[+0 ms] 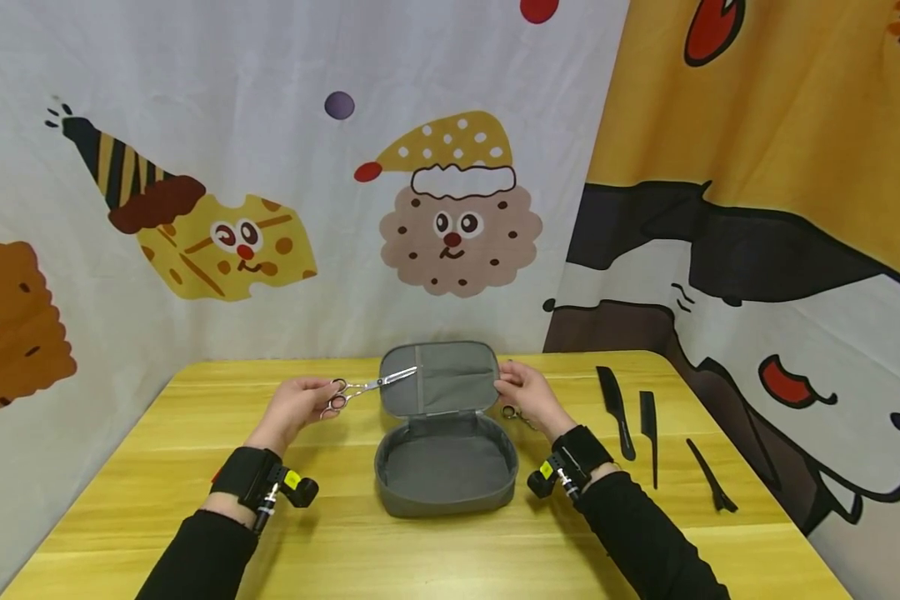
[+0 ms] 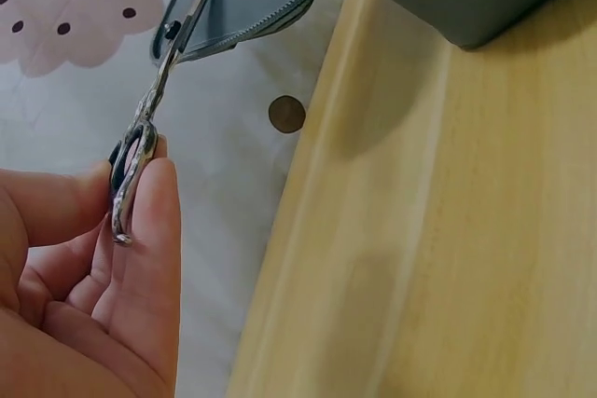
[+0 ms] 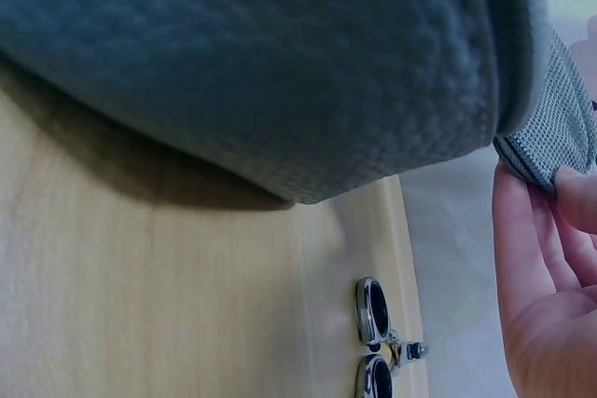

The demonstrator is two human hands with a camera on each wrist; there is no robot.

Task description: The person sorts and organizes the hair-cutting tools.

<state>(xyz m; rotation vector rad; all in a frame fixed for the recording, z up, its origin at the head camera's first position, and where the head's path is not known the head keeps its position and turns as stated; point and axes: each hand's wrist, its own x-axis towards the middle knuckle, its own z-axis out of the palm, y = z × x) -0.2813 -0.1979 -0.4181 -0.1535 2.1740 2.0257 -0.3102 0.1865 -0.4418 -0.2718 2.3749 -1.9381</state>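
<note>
A grey zip case [image 1: 447,504] sits with its lid [image 1: 457,354] raised, showing a pocket inside the lid. By the handle rings, my left hand [image 1: 297,408] pinches silver scissors [image 1: 367,386] between thumb and fingers. Their blades point right and overlap the lid's left part; in the left wrist view the tips reach the pocket edge. My right hand [image 1: 531,396] pinches the lid's right edge, thumb on the inner side, as the right wrist view also shows. Bare grey lining shows inside the case's base.
A second pair of scissors [image 3: 371,312] lies on the table [image 1: 307,542], partly hidden by my right hand in the head view. Farther right lie a wide black comb [image 1: 615,408], a tail comb [image 1: 648,421] and a black hair clip [image 1: 708,475]. A printed curtain [image 1: 270,150] hangs behind.
</note>
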